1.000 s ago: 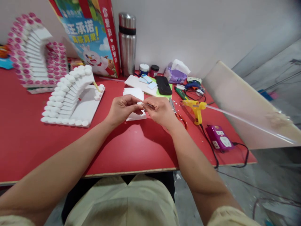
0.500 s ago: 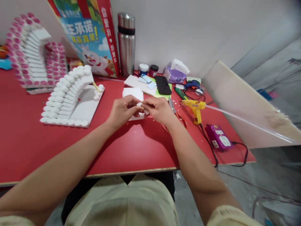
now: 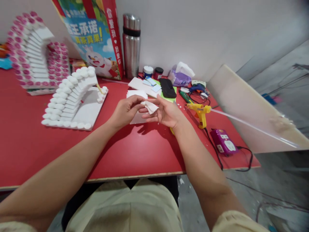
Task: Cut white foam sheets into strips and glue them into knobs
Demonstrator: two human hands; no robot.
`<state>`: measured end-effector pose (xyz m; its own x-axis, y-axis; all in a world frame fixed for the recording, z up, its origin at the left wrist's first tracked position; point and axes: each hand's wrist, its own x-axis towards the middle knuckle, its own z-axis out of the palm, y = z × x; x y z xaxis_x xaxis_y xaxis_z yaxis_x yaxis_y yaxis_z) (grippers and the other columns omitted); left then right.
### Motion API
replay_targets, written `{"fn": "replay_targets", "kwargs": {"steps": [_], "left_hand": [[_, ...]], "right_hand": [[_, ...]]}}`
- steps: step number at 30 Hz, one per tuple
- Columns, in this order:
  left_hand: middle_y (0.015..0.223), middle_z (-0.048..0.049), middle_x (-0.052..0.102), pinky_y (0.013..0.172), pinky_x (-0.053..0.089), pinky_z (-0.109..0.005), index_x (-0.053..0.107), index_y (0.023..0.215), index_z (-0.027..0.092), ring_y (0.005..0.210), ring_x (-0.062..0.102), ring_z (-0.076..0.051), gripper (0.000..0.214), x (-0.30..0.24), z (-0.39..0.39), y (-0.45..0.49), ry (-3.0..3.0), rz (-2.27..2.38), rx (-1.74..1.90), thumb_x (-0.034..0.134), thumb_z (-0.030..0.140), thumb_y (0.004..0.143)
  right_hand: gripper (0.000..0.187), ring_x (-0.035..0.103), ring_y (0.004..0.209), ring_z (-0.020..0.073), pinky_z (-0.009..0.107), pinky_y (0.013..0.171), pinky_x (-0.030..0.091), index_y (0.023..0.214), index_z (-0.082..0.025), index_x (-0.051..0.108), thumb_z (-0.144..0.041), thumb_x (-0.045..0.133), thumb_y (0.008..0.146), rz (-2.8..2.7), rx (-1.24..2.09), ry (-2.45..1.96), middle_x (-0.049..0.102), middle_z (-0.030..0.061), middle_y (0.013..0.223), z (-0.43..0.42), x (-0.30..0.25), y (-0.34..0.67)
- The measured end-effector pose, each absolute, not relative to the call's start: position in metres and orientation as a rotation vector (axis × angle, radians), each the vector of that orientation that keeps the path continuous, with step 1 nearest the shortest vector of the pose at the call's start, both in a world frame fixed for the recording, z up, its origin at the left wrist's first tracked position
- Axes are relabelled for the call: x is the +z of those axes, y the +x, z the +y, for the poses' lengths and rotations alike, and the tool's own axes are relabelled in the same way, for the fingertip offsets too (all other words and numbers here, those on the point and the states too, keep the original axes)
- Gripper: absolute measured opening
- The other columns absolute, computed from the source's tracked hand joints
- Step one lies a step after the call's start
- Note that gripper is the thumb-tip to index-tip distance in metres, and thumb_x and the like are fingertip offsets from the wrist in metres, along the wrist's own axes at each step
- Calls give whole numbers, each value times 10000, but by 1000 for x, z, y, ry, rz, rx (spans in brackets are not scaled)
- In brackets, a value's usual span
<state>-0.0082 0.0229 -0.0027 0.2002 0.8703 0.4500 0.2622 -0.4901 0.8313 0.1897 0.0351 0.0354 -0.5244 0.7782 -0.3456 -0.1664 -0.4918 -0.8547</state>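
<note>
My left hand is closed in a pinch on the narrow, gathered end of a small white paper piece. From my fingertips the piece flares out to the right, looking thin and creased. Right beside it, my right hand is open with its fingers spread and part of the palm turned up; whether it touches the piece I cannot tell. Beneath both hands lies a stack of white sheets, partly covered by my fingers.
To the left stand a white stair model edged with round white pieces and a pink-flowered one. A yellow glue gun and a purple power socket are on the right. Behind are a steel flask and a black phone-like case.
My right hand has let go of its pinch and turned, spreading its fingers. The white piece now shows flared out from my left fingertips. My right hand now covers the scissors' place.
</note>
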Motion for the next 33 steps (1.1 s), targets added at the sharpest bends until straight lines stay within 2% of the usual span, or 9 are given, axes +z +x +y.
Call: {"fn": "replay_targets", "kwargs": {"steps": [3, 8, 13, 17, 21, 24, 27, 29, 33], "left_hand": [[1029, -69, 794, 895, 529, -318, 761, 1095, 192, 955, 720, -227, 230, -3, 23, -10, 1949, 1029, 1258, 641, 299, 930], [980, -76, 790, 841, 524, -309, 755, 1091, 191, 887, 722, -214, 232, -3, 22, -9, 1946, 994, 1263, 628, 348, 977], [942, -55, 780, 811, 529, -309, 747, 1078, 186, 799, 706, -183, 204, -4, 24, -9, 1961, 994, 1265, 628, 317, 975], [918, -52, 775, 771, 528, -290, 741, 1074, 167, 771, 699, -166, 201, -4, 24, -8, 1929, 970, 1260, 638, 305, 970], [873, -48, 768, 747, 530, -285, 750, 1031, 165, 750, 695, -161, 190, -5, 25, -7, 1840, 952, 1286, 669, 314, 946], [831, -44, 759, 729, 527, -288, 757, 1010, 165, 736, 689, -161, 186, -8, 26, -6, 1737, 939, 1294, 696, 320, 926], [790, -42, 750, 710, 524, -287, 763, 977, 157, 715, 680, -159, 200, -9, 27, -4, 1623, 926, 1310, 735, 336, 893], [770, -42, 746, 706, 529, -292, 764, 955, 151, 700, 675, -159, 221, -9, 27, -3, 1554, 923, 1319, 761, 354, 867], [781, -45, 751, 716, 543, -301, 763, 942, 145, 705, 678, -160, 245, -8, 26, -2, 1477, 889, 1303, 794, 362, 834]], "right_hand": [[415, 729, 660, 166, 331, 627, 665, 1105, -159, 633, -402, 296, 1117, -929, 2175, -942, 759, 70, 835, 37, 32, 190], [305, 536, 510, 86, 262, 575, 631, 1039, -181, 610, -365, 379, 1113, -895, 2227, -861, 590, -41, 688, 35, 28, 190], [159, 434, 513, 54, 188, 503, 532, 1010, -184, 620, -340, 601, 1033, -996, 2157, -819, 536, -66, 715, 31, 31, 194], [256, 399, 525, 53, 198, 495, 488, 965, -157, 682, -354, 815, 870, -1155, 2028, -872, 494, -69, 693, 29, 31, 195], [257, 425, 513, 79, 245, 529, 481, 921, -157, 740, -398, 803, 858, -1440, 1686, -1040, 526, -51, 632, 28, 30, 191], [212, 513, 524, 107, 250, 549, 431, 877, -164, 760, -366, 713, 921, -1716, 1177, -1199, 544, -40, 583, 24, 30, 185], [217, 588, 618, 134, 254, 591, 404, 835, -165, 742, -337, 672, 946, -1865, 718, -1259, 604, -11, 640, 21, 27, 182], [217, 612, 679, 148, 260, 628, 415, 855, -167, 721, -341, 647, 962, -1921, 581, -1244, 643, 5, 693, 20, 25, 181], [186, 641, 748, 162, 266, 680, 440, 964, -182, 697, -350, 619, 977, -1963, 553, -1184, 683, 11, 763, 21, 20, 182]]}}
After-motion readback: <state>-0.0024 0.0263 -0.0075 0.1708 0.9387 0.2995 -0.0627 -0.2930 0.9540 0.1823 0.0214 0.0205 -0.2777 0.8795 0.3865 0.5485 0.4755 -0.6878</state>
